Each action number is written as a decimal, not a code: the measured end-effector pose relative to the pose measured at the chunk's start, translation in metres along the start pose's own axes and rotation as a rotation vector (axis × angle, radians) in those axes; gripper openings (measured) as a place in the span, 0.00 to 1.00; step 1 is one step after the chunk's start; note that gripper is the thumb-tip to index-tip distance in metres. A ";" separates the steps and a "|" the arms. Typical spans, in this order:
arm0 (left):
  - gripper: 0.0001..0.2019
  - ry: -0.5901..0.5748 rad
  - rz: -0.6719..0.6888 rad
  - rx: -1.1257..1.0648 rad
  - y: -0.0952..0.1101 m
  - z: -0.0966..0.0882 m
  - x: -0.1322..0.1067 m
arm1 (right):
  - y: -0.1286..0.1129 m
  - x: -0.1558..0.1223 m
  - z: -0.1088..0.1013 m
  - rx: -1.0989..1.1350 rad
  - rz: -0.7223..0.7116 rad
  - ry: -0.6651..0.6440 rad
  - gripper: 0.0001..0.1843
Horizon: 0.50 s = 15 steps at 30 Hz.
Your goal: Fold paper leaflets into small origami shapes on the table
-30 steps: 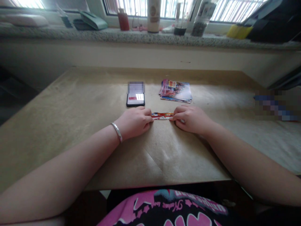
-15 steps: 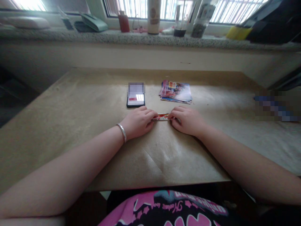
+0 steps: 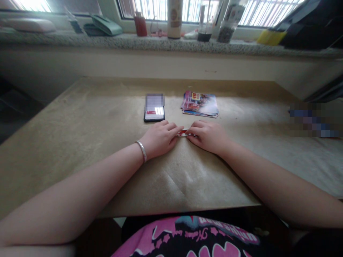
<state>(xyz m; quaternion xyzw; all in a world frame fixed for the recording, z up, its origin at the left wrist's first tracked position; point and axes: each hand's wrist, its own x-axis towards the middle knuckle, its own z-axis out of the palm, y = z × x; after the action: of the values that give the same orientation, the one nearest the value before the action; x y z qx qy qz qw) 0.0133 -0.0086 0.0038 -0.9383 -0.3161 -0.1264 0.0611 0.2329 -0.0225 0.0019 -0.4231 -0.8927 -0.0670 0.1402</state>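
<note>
A narrow folded strip of printed paper (image 3: 183, 133), red and white, lies low over the table between my hands. My left hand (image 3: 162, 138), with a silver bangle at the wrist, has its fingers closed on the strip's left end. On the right end, my right hand (image 3: 207, 135) pinches with thumb and fingers. Only the short middle piece shows; both ends are hidden under my fingers. Just beyond my left hand lies a phone (image 3: 154, 113) with its screen lit. Past my right hand is a stack of printed leaflets (image 3: 200, 104).
The table (image 3: 128, 189) has a pale brown covering with a crease near its front. At its right side lies a blurred bluish item (image 3: 312, 121). Bottles, including a red bottle (image 3: 140, 24), and a yellow object (image 3: 271, 36) stand along the stone windowsill (image 3: 158, 43).
My hands have come closer together, the right one moving left, so less of the paper strip shows between them. The phone and the leaflets have stayed put.
</note>
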 end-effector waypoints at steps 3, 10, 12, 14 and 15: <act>0.16 -0.034 -0.009 0.009 0.003 -0.001 0.001 | 0.000 0.002 0.000 -0.007 -0.017 0.009 0.15; 0.15 -0.032 -0.039 -0.040 0.004 -0.001 0.003 | 0.000 0.005 0.002 0.052 -0.052 0.059 0.14; 0.15 -0.022 -0.041 -0.053 0.004 0.001 0.004 | 0.000 0.006 0.005 0.070 -0.051 0.067 0.14; 0.15 -0.011 -0.044 -0.062 0.004 0.002 0.005 | 0.000 0.008 0.007 0.087 -0.036 0.073 0.13; 0.14 -0.004 -0.047 -0.066 0.003 0.003 0.005 | -0.001 0.009 0.008 0.096 -0.020 0.074 0.13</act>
<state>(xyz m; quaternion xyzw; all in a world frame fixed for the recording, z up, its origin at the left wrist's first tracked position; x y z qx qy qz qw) 0.0201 -0.0075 0.0020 -0.9324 -0.3337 -0.1365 0.0264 0.2253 -0.0141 -0.0028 -0.4040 -0.8933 -0.0412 0.1926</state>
